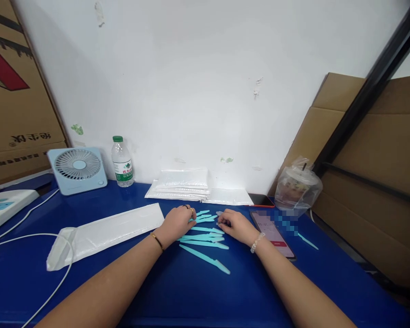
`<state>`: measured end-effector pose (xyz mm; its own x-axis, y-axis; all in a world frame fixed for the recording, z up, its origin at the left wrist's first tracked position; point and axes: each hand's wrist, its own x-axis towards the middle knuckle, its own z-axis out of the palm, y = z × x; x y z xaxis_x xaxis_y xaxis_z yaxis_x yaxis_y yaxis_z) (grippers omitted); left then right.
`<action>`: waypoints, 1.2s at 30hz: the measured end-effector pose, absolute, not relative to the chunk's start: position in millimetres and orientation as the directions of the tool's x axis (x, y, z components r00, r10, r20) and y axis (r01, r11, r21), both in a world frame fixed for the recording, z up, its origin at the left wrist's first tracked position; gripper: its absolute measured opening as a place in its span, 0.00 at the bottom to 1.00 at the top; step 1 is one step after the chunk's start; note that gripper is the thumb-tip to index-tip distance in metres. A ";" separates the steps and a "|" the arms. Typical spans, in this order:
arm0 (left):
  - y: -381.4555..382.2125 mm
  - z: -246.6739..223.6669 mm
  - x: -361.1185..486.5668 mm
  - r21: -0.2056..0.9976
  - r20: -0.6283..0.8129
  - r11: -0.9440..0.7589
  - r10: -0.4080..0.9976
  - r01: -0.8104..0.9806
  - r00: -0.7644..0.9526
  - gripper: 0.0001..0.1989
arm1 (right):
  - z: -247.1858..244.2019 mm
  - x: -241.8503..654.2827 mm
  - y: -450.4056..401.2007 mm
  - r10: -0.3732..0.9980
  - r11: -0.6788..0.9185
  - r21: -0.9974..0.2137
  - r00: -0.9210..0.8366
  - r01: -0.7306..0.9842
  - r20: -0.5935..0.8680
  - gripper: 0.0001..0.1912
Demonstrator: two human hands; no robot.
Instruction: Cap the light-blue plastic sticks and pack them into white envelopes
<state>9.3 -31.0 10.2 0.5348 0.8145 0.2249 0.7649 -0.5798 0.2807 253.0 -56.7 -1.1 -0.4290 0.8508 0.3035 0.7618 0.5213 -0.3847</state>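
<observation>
Several slim turquoise plastic sticks with pale blade-like ends [205, 260] lie roughly side by side on the blue table [198, 300]. My left hand [179, 222] is at their left ends, fingers curled and thumb beside one stick; what it grips, if anything, is hidden. At the right ends of the upper sticks is my right hand [234, 224], its fingers bent together near a pale tip. A white padded envelope [112, 232] lies left of my left hand, its end at the lower left turned open.
White envelopes [181, 182] are stacked by the wall. A fan [78, 169], water bottle [122, 164] and power strip [8, 207] with white cables stand left. Rightward are a phone [276, 243], another turquoise stick [308, 242] and a bagged cup [295, 187].
</observation>
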 end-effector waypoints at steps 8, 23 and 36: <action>-25.4 5.3 7.1 0.396 0.165 -0.524 0.848 0.754 0.503 0.05 | -4.5 256.2 -52.0 0.890 0.454 -0.531 -0.344 0.715 0.298 0.05; -21.2 4.0 8.1 0.634 0.097 -0.445 0.857 0.632 0.506 0.12 | -3.3 254.1 -52.8 0.933 0.338 -0.843 -0.265 0.419 0.242 0.12; -35.2 12.6 13.7 0.497 0.149 -0.542 0.822 0.677 0.549 0.14 | 4.1 262.7 -54.0 0.894 0.448 -0.648 -0.288 0.616 0.344 0.09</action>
<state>13.7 -35.2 12.6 0.5491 0.8223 0.1494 0.6771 -0.5424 0.4974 262.7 -54.0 4.1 -0.2879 0.8937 0.3441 0.6160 0.4479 -0.6480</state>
